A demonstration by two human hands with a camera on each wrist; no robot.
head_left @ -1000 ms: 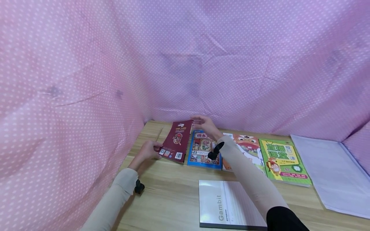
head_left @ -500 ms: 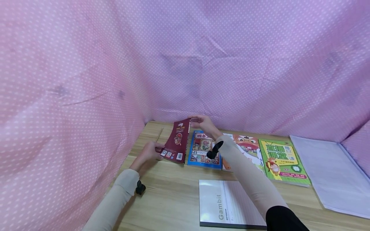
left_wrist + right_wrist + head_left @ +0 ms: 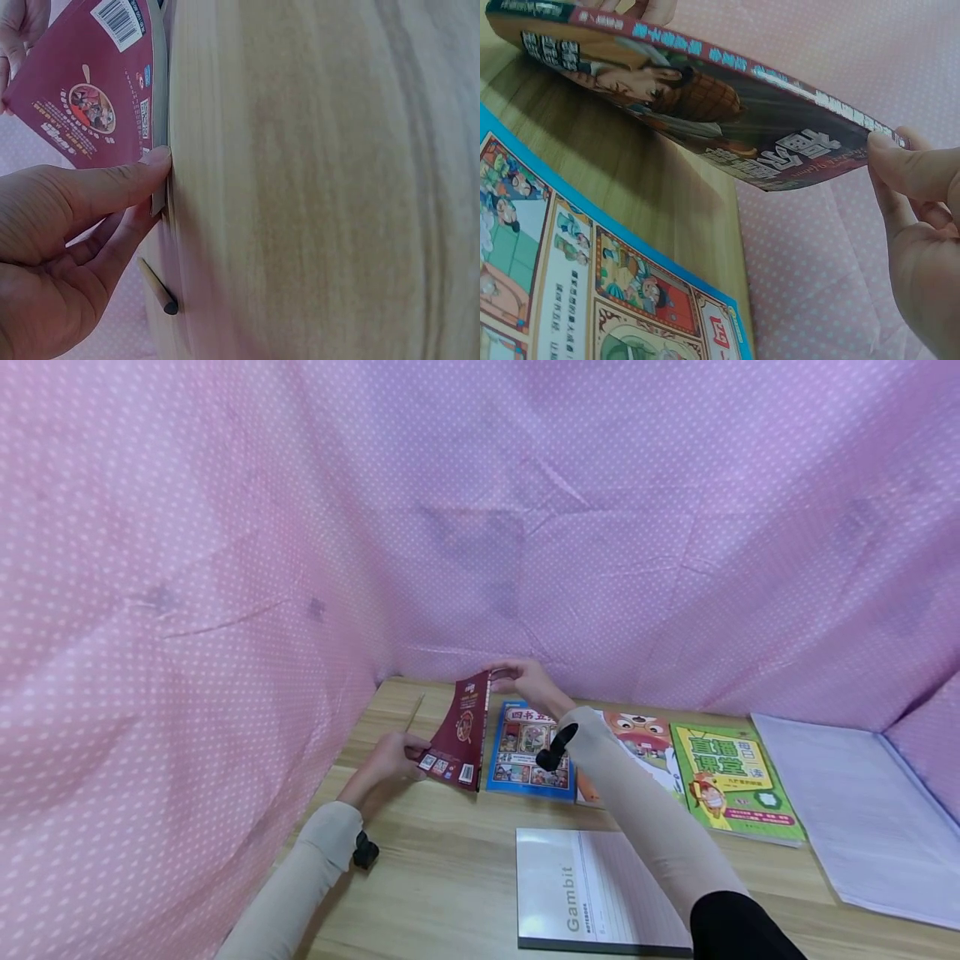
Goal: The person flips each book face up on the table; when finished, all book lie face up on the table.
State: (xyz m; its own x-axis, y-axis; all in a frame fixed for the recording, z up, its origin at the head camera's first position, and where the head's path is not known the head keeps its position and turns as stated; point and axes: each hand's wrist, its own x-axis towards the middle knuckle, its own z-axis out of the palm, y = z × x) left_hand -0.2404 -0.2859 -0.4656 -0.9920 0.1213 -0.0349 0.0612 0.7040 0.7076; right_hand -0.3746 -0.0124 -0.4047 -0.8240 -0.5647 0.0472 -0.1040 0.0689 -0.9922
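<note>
pencil (image 3: 157,287) beside left hand (image 3: 52,247), wrist view only

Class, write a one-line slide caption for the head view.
Two hands tilt a maroon book up beside a blue book.

Gambit notebook (image 3: 592,893) bottom edge cropped

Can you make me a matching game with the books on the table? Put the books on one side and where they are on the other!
Books:
1. dark red book
2. blue comic book
3. green book
4. Gambit notebook

Places:
A. lying alone at the near edge
B. tipped up between two hands
C. flat, right beside the dark red book
D. flat, beside the white paper sheets

Pairs: 1-B, 2-C, 3-D, 4-A
</note>
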